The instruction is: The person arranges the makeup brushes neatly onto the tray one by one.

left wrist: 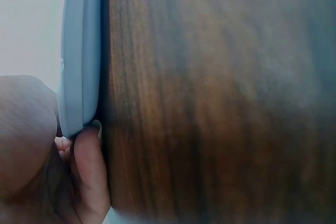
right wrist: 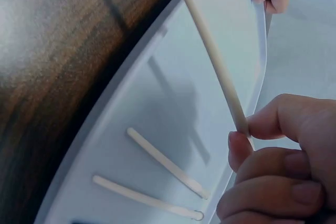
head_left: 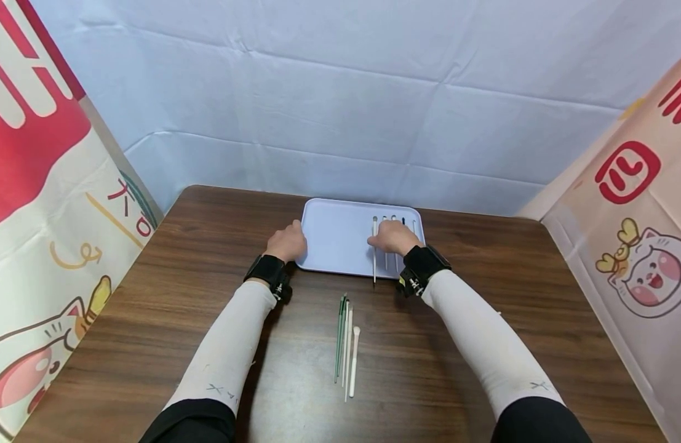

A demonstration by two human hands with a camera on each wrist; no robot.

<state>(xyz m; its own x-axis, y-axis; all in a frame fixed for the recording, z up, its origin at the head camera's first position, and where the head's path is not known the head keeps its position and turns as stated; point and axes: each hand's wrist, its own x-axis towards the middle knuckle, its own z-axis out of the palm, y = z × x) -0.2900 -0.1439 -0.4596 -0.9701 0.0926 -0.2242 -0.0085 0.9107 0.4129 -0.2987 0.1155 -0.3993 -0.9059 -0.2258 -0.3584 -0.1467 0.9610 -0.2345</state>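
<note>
A white shallow tray (head_left: 336,237) lies near the table's far edge. My left hand (head_left: 287,242) grips its left side, with a finger (left wrist: 90,163) curled at the rim in the left wrist view. My right hand (head_left: 394,237) is over the tray's right part, pinching a slim pale stick (right wrist: 212,51) between thumb and fingertip. Raised above the tray, this stick casts a shadow on it, and its near end reaches past the front rim. Several thin sticks lie side by side in the tray's right part, including a short pale one (right wrist: 165,162); my right hand partly covers them in the head view.
On the brown wooden table (head_left: 207,332), in front of the tray, lies a loose bundle of green sticks (head_left: 340,338) and white ones, including a thicker white stick (head_left: 354,363) with a wider end. A pale cloth (head_left: 340,111) hangs behind; printed banners flank both sides.
</note>
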